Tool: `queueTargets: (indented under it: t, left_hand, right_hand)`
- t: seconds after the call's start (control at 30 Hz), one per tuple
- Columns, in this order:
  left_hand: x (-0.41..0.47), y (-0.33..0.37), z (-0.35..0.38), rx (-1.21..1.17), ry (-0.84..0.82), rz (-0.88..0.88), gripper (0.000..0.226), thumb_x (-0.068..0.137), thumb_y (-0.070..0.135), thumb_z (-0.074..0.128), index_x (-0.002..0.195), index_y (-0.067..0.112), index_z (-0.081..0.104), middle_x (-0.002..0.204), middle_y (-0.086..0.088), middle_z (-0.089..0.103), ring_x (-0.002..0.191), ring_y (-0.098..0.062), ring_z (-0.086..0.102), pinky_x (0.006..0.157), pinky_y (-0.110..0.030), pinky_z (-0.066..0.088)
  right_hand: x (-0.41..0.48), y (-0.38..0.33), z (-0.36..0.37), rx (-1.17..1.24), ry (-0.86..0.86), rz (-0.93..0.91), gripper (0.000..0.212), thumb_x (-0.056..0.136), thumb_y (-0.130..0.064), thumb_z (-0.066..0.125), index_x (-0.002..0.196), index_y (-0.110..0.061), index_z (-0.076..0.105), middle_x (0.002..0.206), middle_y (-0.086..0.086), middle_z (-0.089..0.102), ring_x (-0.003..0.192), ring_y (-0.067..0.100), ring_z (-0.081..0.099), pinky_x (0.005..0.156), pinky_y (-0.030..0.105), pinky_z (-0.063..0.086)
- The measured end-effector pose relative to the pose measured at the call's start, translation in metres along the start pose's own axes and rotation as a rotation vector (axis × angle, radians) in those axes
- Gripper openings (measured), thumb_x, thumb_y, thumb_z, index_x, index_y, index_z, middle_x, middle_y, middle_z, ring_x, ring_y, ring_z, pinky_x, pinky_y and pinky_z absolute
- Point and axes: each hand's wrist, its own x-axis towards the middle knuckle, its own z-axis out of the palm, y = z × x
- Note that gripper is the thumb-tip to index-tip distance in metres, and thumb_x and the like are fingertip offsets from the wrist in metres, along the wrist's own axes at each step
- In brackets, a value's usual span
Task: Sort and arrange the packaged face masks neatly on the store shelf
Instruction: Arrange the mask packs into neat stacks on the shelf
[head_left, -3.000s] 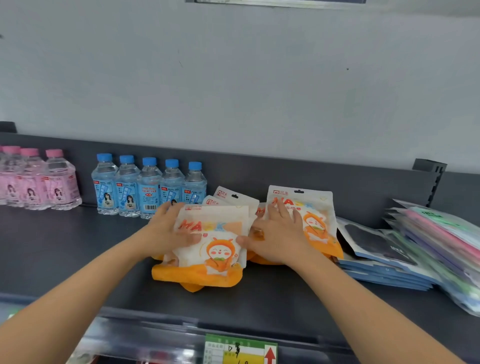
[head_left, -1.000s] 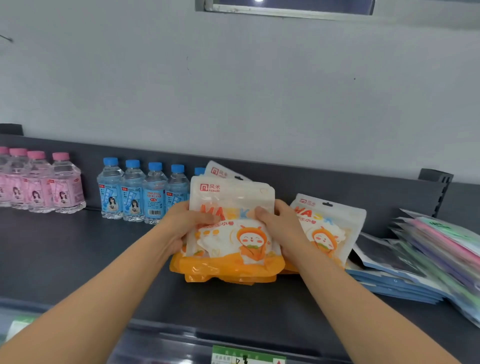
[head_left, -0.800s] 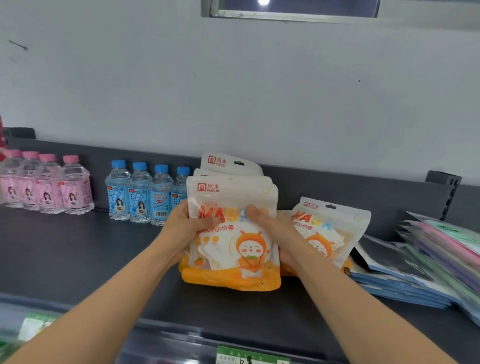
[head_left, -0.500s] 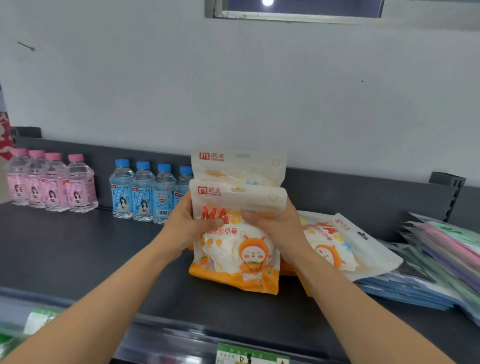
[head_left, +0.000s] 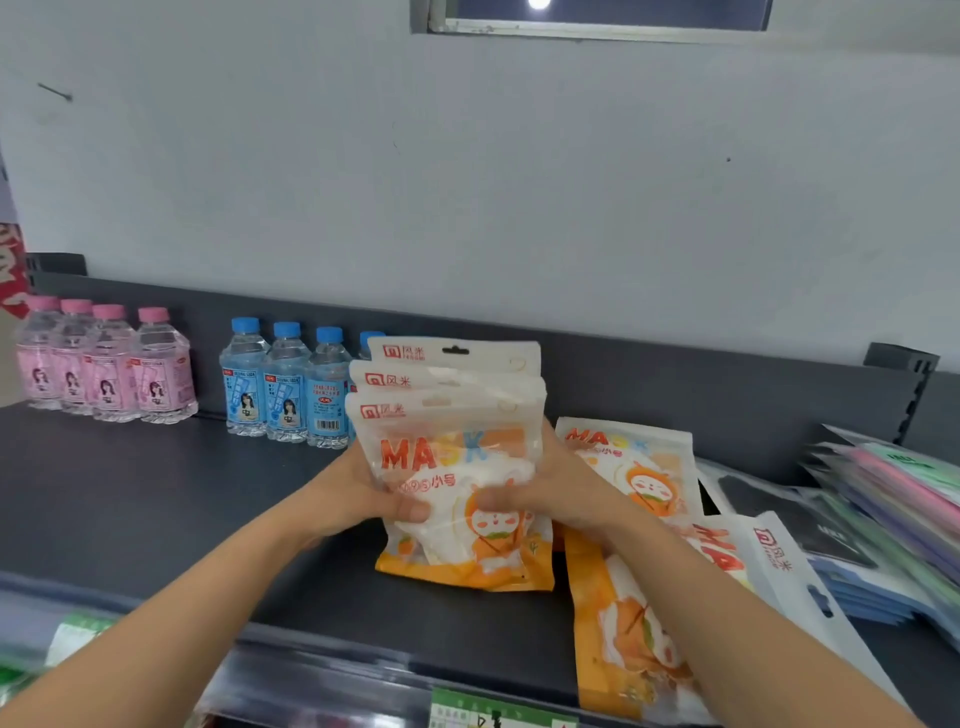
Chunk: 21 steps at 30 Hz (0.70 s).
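Note:
Both hands hold a bundle of orange-and-white mask packs (head_left: 452, 457) upright on the dark shelf (head_left: 130, 499), their white header strips fanned one above another. My left hand (head_left: 358, 499) grips the bundle's left edge and my right hand (head_left: 550, 493) its right edge, thumbs on the front. Another orange mask pack (head_left: 639, 467) leans behind my right wrist. One more orange pack (head_left: 628, 634) lies toppled toward the shelf's front edge under my right forearm.
Blue-capped water bottles (head_left: 283, 387) stand at the back just left of the bundle, pink-capped bottles (head_left: 104, 364) further left. Flat blue and dark mask packs (head_left: 779, 525) and a multicoloured stack (head_left: 898, 493) fill the right. A price tag (head_left: 498, 714) sits on the front rail.
The orange packs went from lying flat under my hands to a gathered bundle stood upright. In the last half second one pack at the right fell forward toward the shelf edge.

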Motion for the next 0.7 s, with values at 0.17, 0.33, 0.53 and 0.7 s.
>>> queueTargets:
  t: [0.17,0.33,0.53,0.7]
  left_hand:
    - [-0.005,0.003,-0.001,0.020,-0.143,-0.055,0.069,0.064,-0.008,0.081,0.124,0.011,0.054,0.117,-0.003,0.071,0.112,-0.018,0.066,0.086,-0.027,0.055]
    - [0.005,0.018,0.001,0.007,0.151,-0.016,0.101,0.035,0.058,0.092,0.121,0.015,0.059,0.110,-0.001,0.074,0.101,-0.020,0.071,0.082,-0.034,0.057]
    - [0.015,0.044,0.015,-0.124,0.100,-0.348,0.055,0.070,0.057,0.065,0.108,0.018,0.066,0.097,-0.002,0.077,0.091,-0.019,0.070,0.084,-0.036,0.051]
    - [0.023,0.036,0.006,-0.022,-0.006,-0.598,0.086,0.020,0.073,0.085,0.082,0.017,0.064,0.077,-0.005,0.071,0.068,-0.019,0.063,0.063,-0.027,0.046]
  right_hand:
    - [-0.002,0.011,-0.003,-0.010,-0.032,0.031,0.091,0.064,-0.029,0.091,0.137,-0.033,0.038,0.128,-0.014,0.060,0.116,0.004,0.060,0.095,0.027,0.054]
    - [0.003,0.001,-0.006,0.213,0.236,0.038,0.071,0.071,-0.035,0.085,0.130,-0.033,0.047,0.119,-0.012,0.067,0.104,0.007,0.067,0.084,0.028,0.059]
    - [0.008,-0.015,-0.015,0.193,0.291,0.341,0.066,0.079,-0.065,0.061,0.132,-0.028,0.051,0.123,-0.004,0.065,0.105,0.015,0.065,0.070,0.024,0.052]
    - [0.011,-0.015,-0.009,0.118,0.299,0.648,0.055,0.096,-0.049,0.047,0.139,-0.016,0.044,0.103,0.001,0.059,0.091,0.020,0.057,0.062,0.029,0.051]
